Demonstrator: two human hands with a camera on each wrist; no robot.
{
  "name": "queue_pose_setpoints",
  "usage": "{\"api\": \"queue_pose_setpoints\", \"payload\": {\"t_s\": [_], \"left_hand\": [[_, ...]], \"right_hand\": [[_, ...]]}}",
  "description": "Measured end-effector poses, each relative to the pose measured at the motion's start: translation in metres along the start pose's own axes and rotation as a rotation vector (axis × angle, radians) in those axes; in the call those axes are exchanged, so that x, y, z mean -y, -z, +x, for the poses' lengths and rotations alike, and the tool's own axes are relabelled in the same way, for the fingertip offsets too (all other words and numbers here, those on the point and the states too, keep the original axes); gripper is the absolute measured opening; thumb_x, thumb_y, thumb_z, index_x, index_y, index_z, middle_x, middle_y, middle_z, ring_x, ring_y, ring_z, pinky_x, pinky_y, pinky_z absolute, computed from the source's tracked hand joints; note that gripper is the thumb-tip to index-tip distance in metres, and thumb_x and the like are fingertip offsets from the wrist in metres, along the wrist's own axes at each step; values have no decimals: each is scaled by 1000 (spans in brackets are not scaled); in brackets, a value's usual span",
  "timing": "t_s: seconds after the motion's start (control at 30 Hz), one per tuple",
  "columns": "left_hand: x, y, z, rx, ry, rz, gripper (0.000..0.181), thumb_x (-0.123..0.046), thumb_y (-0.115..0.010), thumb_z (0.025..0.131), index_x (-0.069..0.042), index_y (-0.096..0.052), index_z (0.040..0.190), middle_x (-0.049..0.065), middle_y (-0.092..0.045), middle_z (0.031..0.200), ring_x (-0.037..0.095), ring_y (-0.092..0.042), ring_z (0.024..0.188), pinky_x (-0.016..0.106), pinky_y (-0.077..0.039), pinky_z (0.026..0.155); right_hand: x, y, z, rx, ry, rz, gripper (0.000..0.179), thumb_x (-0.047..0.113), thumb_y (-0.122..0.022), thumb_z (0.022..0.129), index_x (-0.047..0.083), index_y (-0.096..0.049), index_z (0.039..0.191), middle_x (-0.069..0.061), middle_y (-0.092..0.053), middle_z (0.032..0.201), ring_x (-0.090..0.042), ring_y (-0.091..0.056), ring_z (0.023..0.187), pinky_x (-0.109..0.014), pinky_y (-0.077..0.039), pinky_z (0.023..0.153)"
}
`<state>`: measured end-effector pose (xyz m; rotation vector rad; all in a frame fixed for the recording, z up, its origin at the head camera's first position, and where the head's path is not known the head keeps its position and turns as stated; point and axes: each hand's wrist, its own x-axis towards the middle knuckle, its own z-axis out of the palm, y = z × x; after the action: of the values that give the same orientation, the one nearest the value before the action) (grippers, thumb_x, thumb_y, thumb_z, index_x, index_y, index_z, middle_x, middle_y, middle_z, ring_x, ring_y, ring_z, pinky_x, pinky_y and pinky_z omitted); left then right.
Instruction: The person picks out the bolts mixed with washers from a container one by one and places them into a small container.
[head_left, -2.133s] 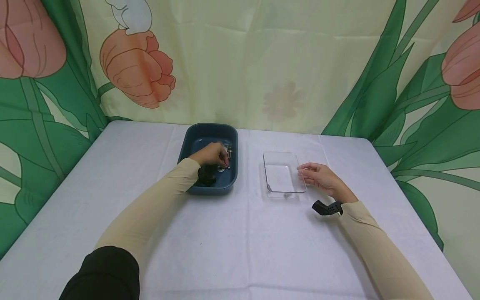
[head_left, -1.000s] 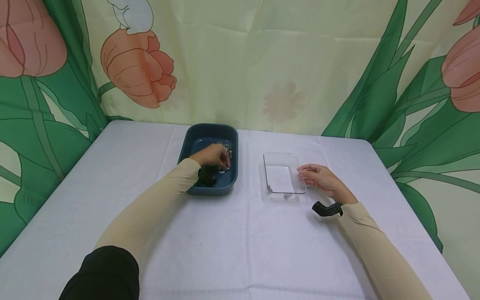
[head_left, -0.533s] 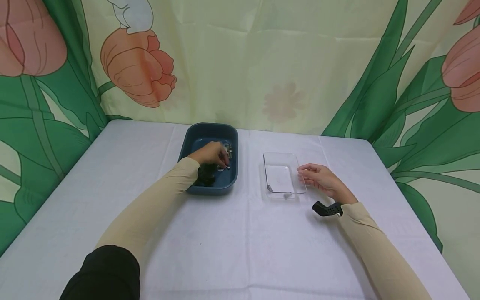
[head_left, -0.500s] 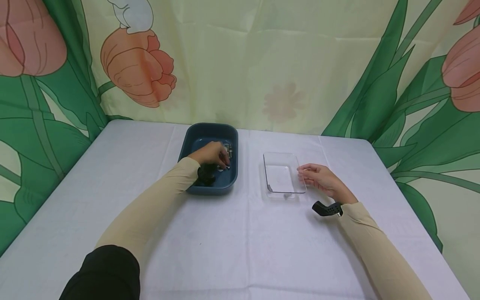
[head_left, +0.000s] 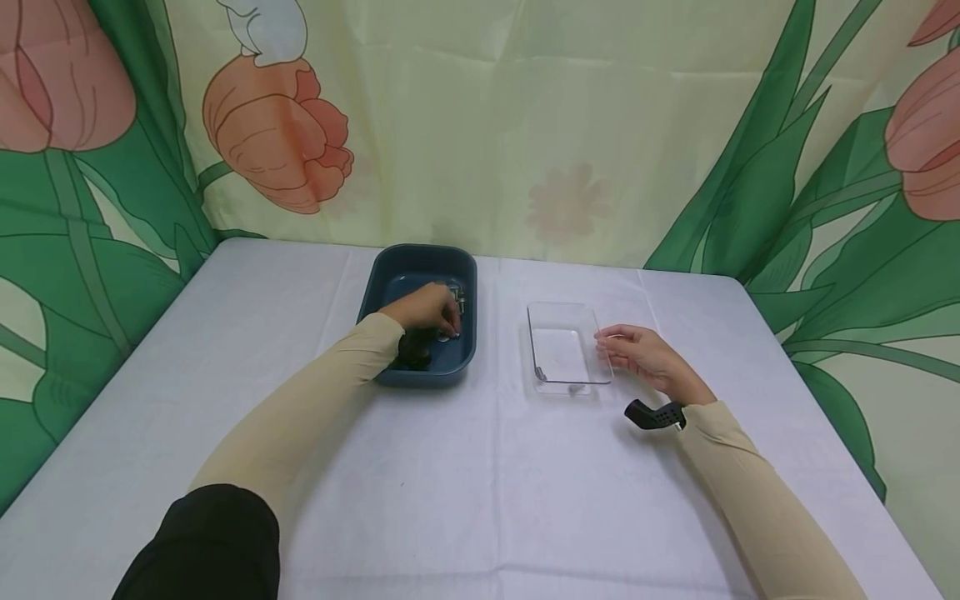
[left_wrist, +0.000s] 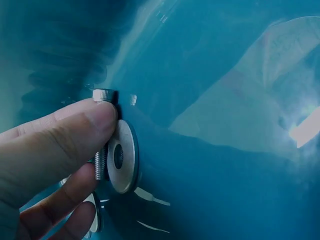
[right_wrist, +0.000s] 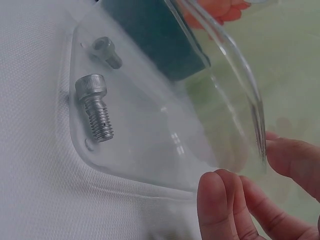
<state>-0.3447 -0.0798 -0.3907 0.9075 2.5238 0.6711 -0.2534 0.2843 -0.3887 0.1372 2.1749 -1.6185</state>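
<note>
One silver screw (left_wrist: 100,167), threaded (ridged head (left_wrist: 102,94)), pinched by left fingers (left_wrist: 75,135)

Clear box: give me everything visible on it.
The clear box is rectangular with rounded corners, made of what looks like rigid transparent plastic. It sits open side up on the white cloth, right of the blue tray in the head view. Two metallic socket-head bolts, one looking larger, lie on its floor near the side closest to the person. The right hand grips its right-hand wall.
</note>
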Motion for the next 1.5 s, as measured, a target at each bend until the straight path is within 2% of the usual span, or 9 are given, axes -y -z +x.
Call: {"api": "queue_pose_setpoints", "payload": {"t_s": [0.17,0.27,0.47,0.67,0.87,1.2,1.37,1.5], "left_hand": [[2,-1,1,6,-26,4,4,-7,-70,82,-4,-73,83,6,-71,82,10,-61,70,23,-52,69],[2,-1,0,9,-21,1,4,-7,-69,83,-5,-73,82,6,-70,82,11,-60,70,22,-52,68],[-1,1,-3,-9,-11,-8,5,-6,-69,83,-5,-73,85,8,-71,87,13,-62,74,26,-54,74],[-4,6,-7,-94,-22,-13,8,-7,-68,85,-4,-73,90,9,-71,94,16,-65,83,30,-54,84],[-9,17,-12,-193,-23,-54,10,-9,-67,85,-2,-72,92,10,-71,97,18,-67,87,31,-55,79],[-9,27,-21,-369,-8,-232,20,-15,-65,88,-1,-70,102,12,-70,102,21,-63,95,35,-51,87],[-8,29,-24,-413,19,-311,22,-14,-65,88,0,-69,104,14,-69,105,23,-61,97,36,-49,89],[-10,29,-25,-423,33,-332,23,-15,-65,88,0,-69,105,14,-68,106,23,-61,98,35,-48,89]], "right_hand": [[1,-1,0,-4,5,-2,36,24,-61,92,3,-49,119,9,-63,98,-2,-63,84,-15,-52,78],[2,-1,0,-1,12,2,35,23,-61,91,4,-50,118,8,-64,97,-2,-63,83,-16,-52,78],[3,-2,0,5,14,13,31,22,-61,92,5,-50,116,9,-64,96,-2,-63,83,-16,-52,78],[1,-2,0,12,15,13,30,23,-60,92,6,-51,115,10,-64,96,-3,-63,84,-16,-52,78],[0,-2,0,2,6,14,29,24,-61,92,7,-52,114,10,-64,95,-3,-62,84,-15,-51,78],[1,-2,-1,22,13,44,31,20,-61,92,4,-51,116,10,-65,92,-1,-62,82,-15,-51,77],[1,-2,-1,12,12,42,28,20,-61,92,5,-52,114,10,-65,92,-2,-62,81,-16,-52,76],[1,-2,-1,2,9,37,26,19,-61,92,7,-53,113,10,-65,92,-1,-62,81,-16,-52,76]]}}
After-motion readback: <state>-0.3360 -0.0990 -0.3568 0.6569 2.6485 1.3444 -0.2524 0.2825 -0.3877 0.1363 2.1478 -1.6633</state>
